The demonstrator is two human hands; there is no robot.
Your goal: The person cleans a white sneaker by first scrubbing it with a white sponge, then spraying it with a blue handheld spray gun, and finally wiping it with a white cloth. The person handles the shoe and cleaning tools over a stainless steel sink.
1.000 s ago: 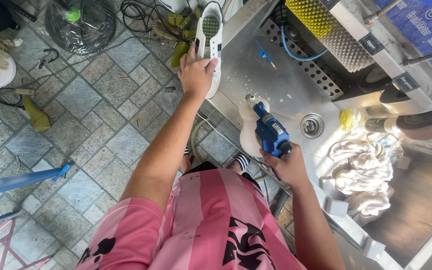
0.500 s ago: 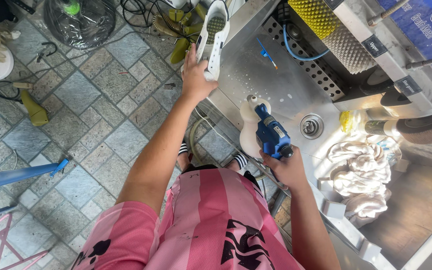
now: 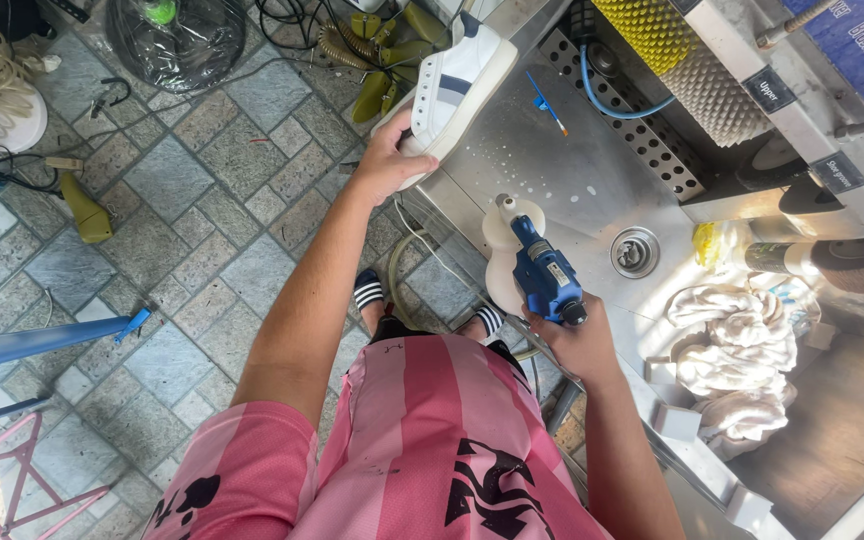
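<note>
white shoe (image 3: 462,75) over steel sink (image 3: 572,190), tiled floor (image 3: 192,230)

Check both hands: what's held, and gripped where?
Left hand grips the white sneaker at one end, by the sole edge. Right hand holds the blue spray gun by its handle end.

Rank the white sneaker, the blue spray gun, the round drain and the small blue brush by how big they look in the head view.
1. white sneaker, in the left hand
2. blue spray gun, in the right hand; nearer the camera, so unsure
3. round drain
4. small blue brush
</note>
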